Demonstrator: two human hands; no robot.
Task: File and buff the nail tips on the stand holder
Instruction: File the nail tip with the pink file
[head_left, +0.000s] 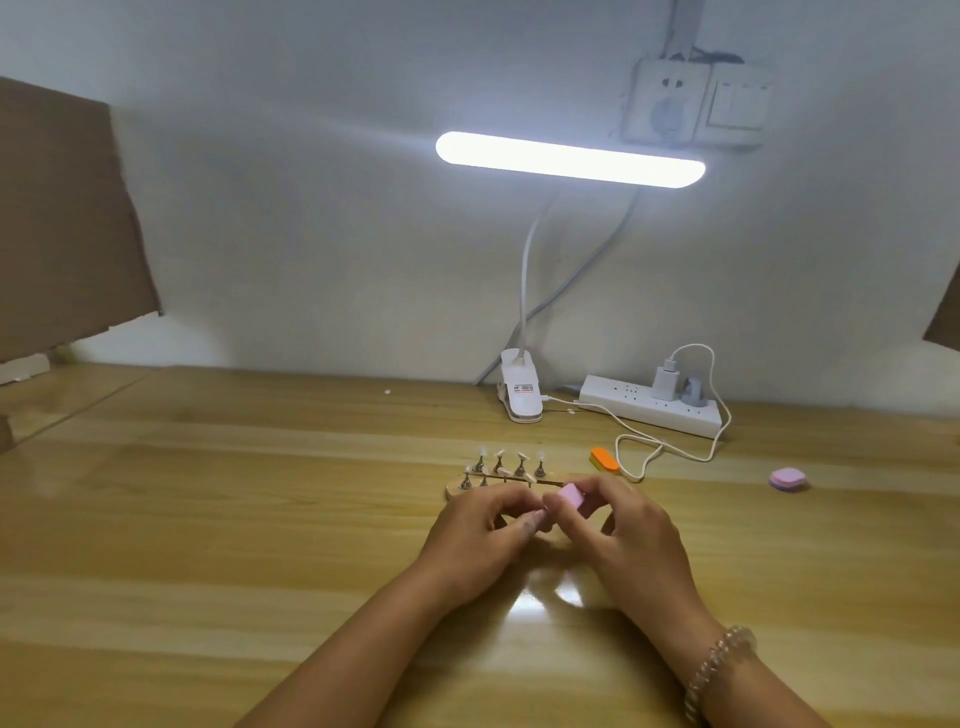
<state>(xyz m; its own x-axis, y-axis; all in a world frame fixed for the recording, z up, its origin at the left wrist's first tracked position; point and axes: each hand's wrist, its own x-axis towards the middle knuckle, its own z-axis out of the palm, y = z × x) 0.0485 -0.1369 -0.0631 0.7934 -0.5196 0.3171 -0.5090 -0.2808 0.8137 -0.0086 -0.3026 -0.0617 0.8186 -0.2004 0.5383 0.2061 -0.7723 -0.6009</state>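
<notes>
The stand holder (457, 491) lay on the bench (208, 519) just beyond the hands, its pegs carrying nail tips (521, 455) that all looked alike from here, so how many were already filed or buffed could not be judged; the work seemed to be mid-way, with one piece in hand and the row left to check. The left hand (478, 535) had its fingers curled in toward the middle, the grip drawn together around something small and pale; whether that was a nail tip or only a fingertip was unclear. Touching it, the pink buffer block (569, 496) sat clamped in the grip of the right hand (623, 525), which wore a bracelet (719, 662). An orange block (605, 460) rested just beside the holder and a lilac block (788, 479) well apart to the right. The bench was glossy pale wood. A cardboard sheet (62, 218) stood at far left, a lit clip lamp (569, 158) at the back, then a power strip (649, 410) and a wall socket (667, 101).
</notes>
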